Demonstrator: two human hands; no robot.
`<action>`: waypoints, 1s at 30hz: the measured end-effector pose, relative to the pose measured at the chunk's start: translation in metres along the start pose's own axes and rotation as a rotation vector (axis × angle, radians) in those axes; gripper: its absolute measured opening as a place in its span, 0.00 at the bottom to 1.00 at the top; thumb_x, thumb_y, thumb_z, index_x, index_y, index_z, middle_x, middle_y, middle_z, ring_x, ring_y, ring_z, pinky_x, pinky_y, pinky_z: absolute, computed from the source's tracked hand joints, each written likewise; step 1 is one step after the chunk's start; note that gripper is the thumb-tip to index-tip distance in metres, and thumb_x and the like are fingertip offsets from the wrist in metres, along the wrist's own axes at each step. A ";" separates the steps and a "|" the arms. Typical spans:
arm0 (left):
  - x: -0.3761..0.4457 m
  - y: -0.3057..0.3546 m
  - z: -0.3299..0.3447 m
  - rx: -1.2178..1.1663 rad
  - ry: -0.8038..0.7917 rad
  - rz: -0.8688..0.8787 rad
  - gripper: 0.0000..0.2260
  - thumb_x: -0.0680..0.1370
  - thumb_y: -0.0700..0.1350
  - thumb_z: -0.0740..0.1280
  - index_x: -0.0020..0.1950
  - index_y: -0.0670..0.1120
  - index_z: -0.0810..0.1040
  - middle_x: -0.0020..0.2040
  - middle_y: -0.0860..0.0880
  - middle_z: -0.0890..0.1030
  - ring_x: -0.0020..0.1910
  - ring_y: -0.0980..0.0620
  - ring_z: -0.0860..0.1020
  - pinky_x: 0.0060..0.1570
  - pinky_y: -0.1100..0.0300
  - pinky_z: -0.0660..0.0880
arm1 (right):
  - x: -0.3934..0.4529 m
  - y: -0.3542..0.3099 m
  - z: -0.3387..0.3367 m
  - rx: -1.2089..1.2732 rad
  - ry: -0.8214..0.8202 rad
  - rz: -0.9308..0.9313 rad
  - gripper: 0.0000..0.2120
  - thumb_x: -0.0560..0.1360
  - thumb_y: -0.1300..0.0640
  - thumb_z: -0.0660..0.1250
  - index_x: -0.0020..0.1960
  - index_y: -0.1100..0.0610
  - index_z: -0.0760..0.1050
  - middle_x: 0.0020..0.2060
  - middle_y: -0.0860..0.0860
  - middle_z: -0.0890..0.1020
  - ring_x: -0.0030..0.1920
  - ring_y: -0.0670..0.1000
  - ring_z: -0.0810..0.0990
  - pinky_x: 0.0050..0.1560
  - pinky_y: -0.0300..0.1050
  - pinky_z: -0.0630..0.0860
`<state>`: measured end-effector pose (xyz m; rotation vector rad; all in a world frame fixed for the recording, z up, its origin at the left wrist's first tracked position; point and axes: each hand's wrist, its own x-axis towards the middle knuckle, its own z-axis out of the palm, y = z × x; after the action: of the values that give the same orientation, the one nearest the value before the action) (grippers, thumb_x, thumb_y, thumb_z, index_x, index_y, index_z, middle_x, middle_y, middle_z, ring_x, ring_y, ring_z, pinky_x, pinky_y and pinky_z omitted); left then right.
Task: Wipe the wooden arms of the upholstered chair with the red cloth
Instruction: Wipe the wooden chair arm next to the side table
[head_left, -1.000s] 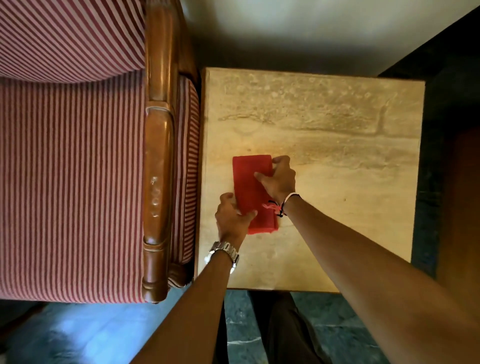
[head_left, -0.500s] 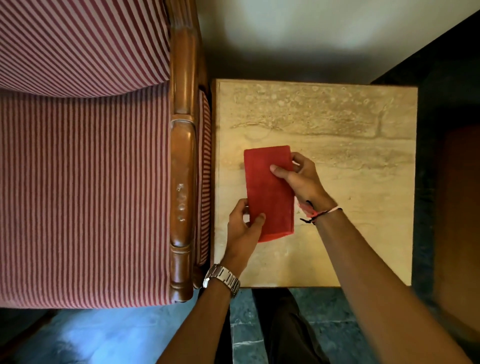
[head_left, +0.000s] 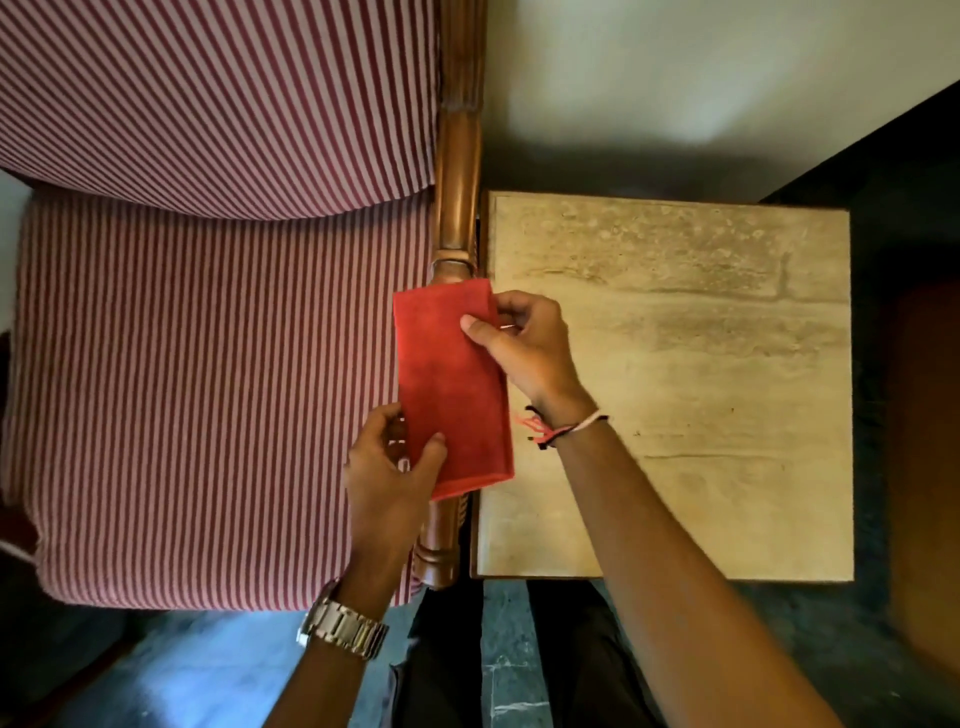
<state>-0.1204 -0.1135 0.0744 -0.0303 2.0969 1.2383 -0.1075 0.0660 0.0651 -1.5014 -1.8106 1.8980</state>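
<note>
A folded red cloth (head_left: 449, 387) is held flat over the chair's right wooden arm (head_left: 457, 171), covering the arm's middle stretch. My left hand (head_left: 387, 478) pinches the cloth's near left corner. My right hand (head_left: 524, 348) grips its far right edge between thumb and fingers. The arm's polished wood shows beyond the cloth and again at its turned front end (head_left: 436, 558). The red-and-white striped seat (head_left: 208, 405) and back cushion (head_left: 218, 98) fill the left. I cannot tell whether the cloth touches the wood.
A square stone-topped side table (head_left: 701, 364) stands right against the chair's arm. A pale wall rises behind it. Dark tiled floor (head_left: 208, 670) lies at the bottom, with my dark trouser legs below the arms. A watch sits on my left wrist.
Both hands have lifted the red cloth off the side table and carried it left, over the chair's wooden arm. The view has shifted with them.
</note>
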 end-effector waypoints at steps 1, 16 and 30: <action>0.006 -0.005 -0.005 0.069 0.036 0.002 0.17 0.76 0.40 0.72 0.63 0.49 0.75 0.53 0.51 0.82 0.49 0.52 0.83 0.45 0.55 0.83 | 0.001 0.005 0.012 -0.075 0.037 -0.002 0.08 0.73 0.62 0.77 0.52 0.62 0.84 0.45 0.56 0.86 0.43 0.49 0.82 0.48 0.47 0.80; 0.037 -0.063 -0.036 0.386 -0.125 0.428 0.14 0.79 0.44 0.69 0.65 0.44 0.77 0.52 0.48 0.83 0.47 0.63 0.78 0.44 0.77 0.73 | -0.046 0.050 0.089 -1.063 0.113 -0.563 0.30 0.84 0.51 0.54 0.83 0.60 0.54 0.83 0.58 0.54 0.84 0.58 0.50 0.84 0.57 0.50; 0.216 -0.136 -0.030 1.111 0.082 0.707 0.29 0.85 0.55 0.49 0.82 0.40 0.53 0.82 0.36 0.54 0.82 0.40 0.53 0.80 0.42 0.55 | 0.020 0.046 0.086 -0.974 0.284 -0.539 0.30 0.86 0.51 0.52 0.83 0.62 0.48 0.84 0.59 0.50 0.85 0.57 0.46 0.85 0.55 0.47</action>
<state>-0.2531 -0.1436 -0.1432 1.2368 2.6782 0.2169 -0.1534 0.0072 -0.0015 -1.1347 -2.7494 0.5114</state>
